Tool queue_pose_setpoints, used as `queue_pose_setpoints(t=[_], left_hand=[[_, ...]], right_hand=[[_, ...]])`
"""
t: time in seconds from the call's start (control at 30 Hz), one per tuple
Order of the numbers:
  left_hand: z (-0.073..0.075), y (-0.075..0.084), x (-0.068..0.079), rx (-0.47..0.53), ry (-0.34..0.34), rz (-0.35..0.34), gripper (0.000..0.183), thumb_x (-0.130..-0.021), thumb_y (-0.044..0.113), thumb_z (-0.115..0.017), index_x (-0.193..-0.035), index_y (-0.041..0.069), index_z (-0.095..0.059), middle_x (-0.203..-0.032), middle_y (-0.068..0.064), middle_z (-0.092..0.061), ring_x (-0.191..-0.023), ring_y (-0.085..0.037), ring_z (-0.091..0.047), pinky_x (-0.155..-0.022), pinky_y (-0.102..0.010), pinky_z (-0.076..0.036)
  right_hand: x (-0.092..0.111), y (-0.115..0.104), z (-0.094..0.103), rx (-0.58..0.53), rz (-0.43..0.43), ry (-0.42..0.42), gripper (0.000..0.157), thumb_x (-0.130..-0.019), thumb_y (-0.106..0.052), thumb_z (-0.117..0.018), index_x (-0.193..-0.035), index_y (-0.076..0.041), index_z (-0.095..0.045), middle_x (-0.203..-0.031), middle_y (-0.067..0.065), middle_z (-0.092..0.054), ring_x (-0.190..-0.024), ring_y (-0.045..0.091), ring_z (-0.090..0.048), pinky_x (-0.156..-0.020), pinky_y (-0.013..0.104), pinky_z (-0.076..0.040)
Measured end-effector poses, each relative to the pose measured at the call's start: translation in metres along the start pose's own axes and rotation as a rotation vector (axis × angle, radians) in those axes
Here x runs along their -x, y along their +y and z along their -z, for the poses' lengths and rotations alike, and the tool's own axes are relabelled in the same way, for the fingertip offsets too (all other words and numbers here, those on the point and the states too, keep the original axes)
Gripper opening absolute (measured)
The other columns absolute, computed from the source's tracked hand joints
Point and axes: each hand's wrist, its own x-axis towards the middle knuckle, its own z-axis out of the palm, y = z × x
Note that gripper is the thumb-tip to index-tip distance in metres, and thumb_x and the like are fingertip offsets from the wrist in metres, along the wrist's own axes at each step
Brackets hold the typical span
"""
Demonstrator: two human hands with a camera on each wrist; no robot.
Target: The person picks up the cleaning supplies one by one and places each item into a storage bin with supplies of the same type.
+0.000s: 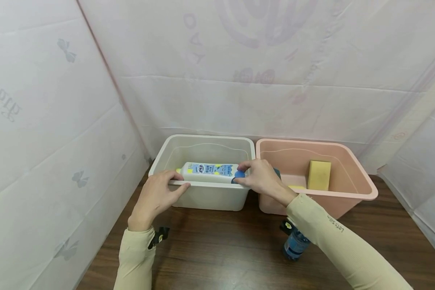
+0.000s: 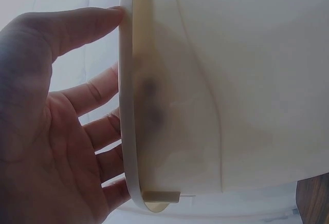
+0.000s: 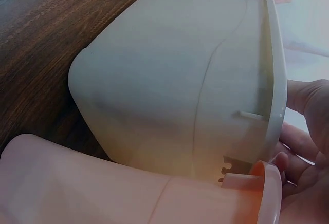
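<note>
A white bottle [image 1: 210, 169] with a blue label and blue cap lies lengthwise inside the white bin [image 1: 210, 197], along its near wall. My right hand [image 1: 262, 175] pinches the bottle's capped end between thumb and fingers, above the bin's near right corner. At the bottle's other end, my left hand [image 1: 158, 194] grips the bin's near rim, with its thumb at the rim and its fingers reaching over inside. In the left wrist view, the rim [image 2: 127, 80] hides those fingertips, and dark spots show through the translucent wall beside them.
A pink bin [image 1: 315, 199] stands right beside the white one. It holds a yellow block [image 1: 319, 175], another yellow piece and a dark green thing partly behind my right hand. A blue-labelled plastic bottle [image 1: 295, 245] is on the wooden table [image 1: 217, 249] under my right forearm. White sheeting surrounds the table.
</note>
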Motion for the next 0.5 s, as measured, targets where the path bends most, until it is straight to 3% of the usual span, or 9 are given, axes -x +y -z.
queue_pose_setpoints(t=[0.17,0.5], left_hand=[[-0.0008,-0.0003,-0.0002,0.000,0.000,-0.005,0.026,-0.093,0.040,-0.078,-0.103,0.015,-0.080,-0.105,0.000,-0.080,-0.098,-0.023,-0.073,-0.088,-0.045,-0.054],[-0.0024,-0.0016,-0.0003,0.001,0.002,-0.011,0.026,-0.093,0.039,-0.079,-0.103,0.015,-0.080,-0.105,-0.001,-0.080,-0.098,-0.024,-0.073,-0.088,-0.046,-0.054]], right_hand=[[-0.0013,0.0007,-0.0018,0.008,-0.024,-0.014,0.038,-0.086,-0.034,-0.089,-0.116,-0.011,-0.081,-0.116,0.006,-0.080,-0.103,0.022,-0.070,-0.078,0.030,-0.054],[-0.0039,0.0019,-0.0028,0.013,-0.044,-0.029,0.036,-0.086,-0.034,-0.089,-0.114,-0.012,-0.082,-0.116,0.006,-0.080,-0.099,0.019,-0.067,-0.073,0.027,-0.053]])
